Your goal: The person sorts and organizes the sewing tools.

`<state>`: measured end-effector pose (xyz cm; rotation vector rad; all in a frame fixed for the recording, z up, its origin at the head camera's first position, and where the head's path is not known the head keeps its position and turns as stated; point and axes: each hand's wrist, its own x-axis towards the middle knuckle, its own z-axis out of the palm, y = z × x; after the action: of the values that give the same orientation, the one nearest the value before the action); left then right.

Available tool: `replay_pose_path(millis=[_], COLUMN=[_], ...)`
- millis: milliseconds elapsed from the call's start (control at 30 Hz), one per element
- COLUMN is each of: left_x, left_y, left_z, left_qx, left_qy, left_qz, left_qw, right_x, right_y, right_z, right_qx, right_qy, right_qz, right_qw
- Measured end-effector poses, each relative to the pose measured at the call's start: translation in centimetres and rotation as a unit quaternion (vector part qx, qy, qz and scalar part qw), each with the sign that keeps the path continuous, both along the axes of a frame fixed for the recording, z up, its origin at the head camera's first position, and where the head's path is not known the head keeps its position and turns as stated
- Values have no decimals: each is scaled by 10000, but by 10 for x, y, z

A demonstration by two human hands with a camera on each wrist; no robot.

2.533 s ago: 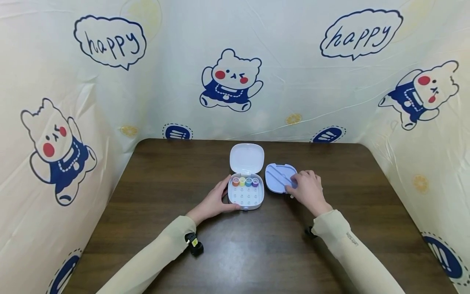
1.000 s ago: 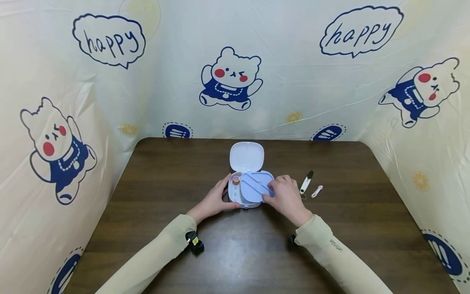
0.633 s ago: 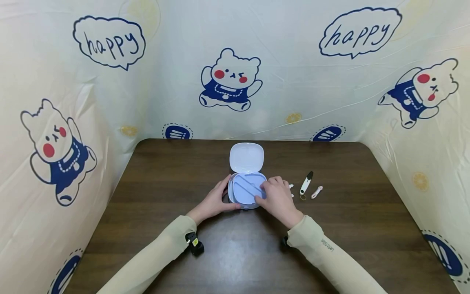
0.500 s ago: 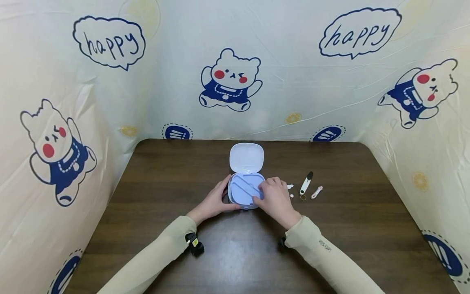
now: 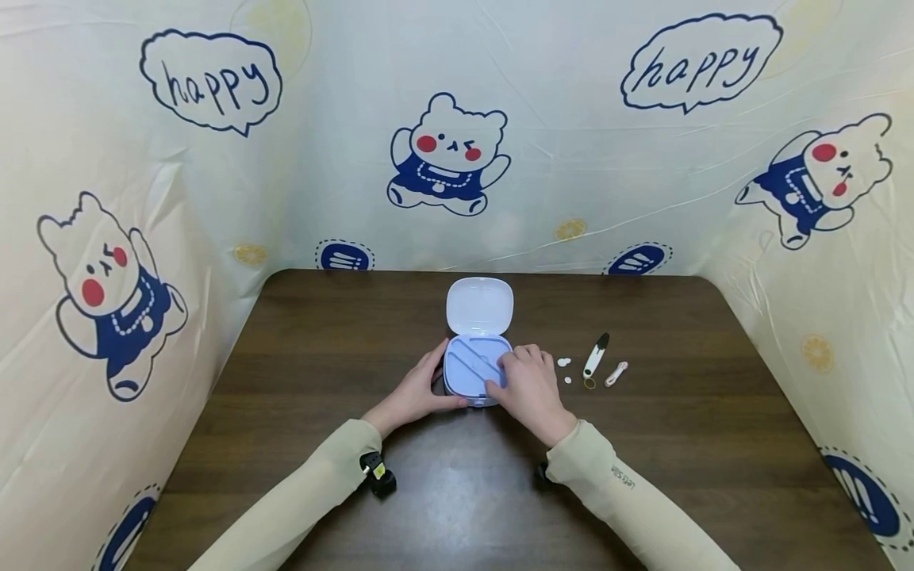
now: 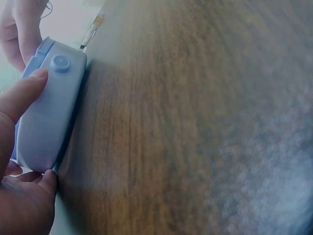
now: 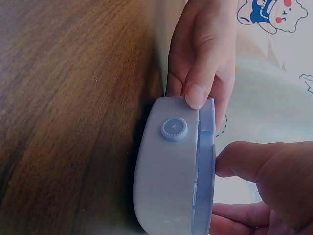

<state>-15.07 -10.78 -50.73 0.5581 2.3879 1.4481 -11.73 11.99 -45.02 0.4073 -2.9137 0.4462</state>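
My left hand (image 5: 408, 400) grips the white sewing box (image 6: 51, 110) at its left side, thumb on the front wall near a round button catch (image 7: 174, 129). The box's lid (image 5: 480, 308) stands open behind it. A light-blue tray insert (image 5: 473, 369) with slanted grooves covers the box's opening, hiding the inside. My right hand (image 5: 530, 390) holds this tray near its right edge, thumb and fingers on it. In the right wrist view, a narrow gap shows between the tray and the box wall.
Right of the box lie small white button-like pieces (image 5: 564, 362), a white-and-black tool with a ring (image 5: 594, 357), and a small white clip-like piece (image 5: 616, 373). The dark wooden table (image 5: 457, 507) meets a printed cloth (image 5: 543, 159) behind it and at both sides.
My right hand has carried the tray left from the table onto the box, covering the coloured spools. The tools and small white pieces have come into view. My left hand has stayed on the box.
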Motion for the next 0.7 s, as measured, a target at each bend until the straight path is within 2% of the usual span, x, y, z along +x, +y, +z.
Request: replay_pose_path(millis=[700], left_x=[1], left_y=[0], left_z=[0], left_qx=[-100], left_qy=[-108], left_qz=[62], left_qw=[9999], right_x=[-1], right_y=[-4], right_z=[-5], right_qx=[-42], right_qy=[-167], right_qz=[-81], right_qw=[9998])
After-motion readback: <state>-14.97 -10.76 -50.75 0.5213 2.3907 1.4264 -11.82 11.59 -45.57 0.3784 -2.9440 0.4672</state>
